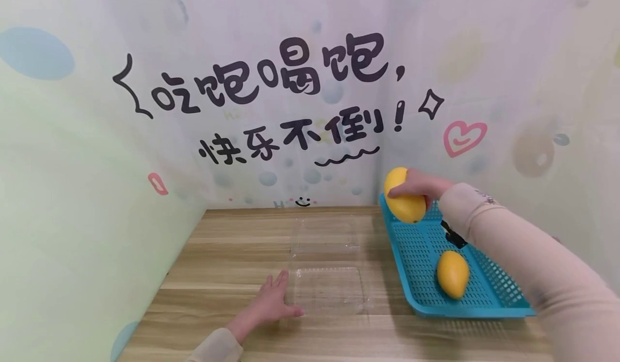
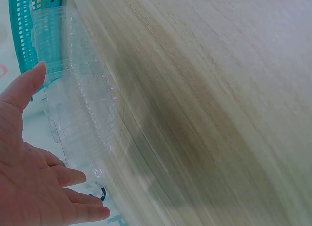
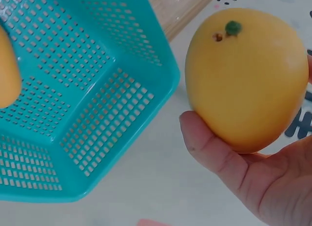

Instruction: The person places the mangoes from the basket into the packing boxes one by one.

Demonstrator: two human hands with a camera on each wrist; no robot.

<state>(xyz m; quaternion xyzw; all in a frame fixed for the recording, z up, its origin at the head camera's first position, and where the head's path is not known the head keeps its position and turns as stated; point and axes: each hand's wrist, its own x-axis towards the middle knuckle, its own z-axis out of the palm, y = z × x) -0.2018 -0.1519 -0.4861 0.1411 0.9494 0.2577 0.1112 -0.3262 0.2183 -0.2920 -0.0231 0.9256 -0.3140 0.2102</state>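
Observation:
My right hand [image 1: 422,184] grips a yellow mango [image 1: 406,203] above the far left corner of the blue plastic basket [image 1: 406,289]. Seen from the right wrist, the held mango [image 3: 243,84] has a green stem spot, and the thumb presses against its side. Another mango [image 1: 453,274] lies on the basket floor. A clear plastic box [image 1: 329,289] lies unfolded on the table, its lid half behind its base half. Close by its left side is my left hand [image 1: 268,300], fingers spread and holding nothing; whether it touches the box I cannot tell.
The wooden table [image 1: 208,276] carries the box and the basket. A printed curtain [image 1: 271,39] with black lettering stands behind. A small black object [image 1: 453,235] shows beside the right sleeve, over the basket.

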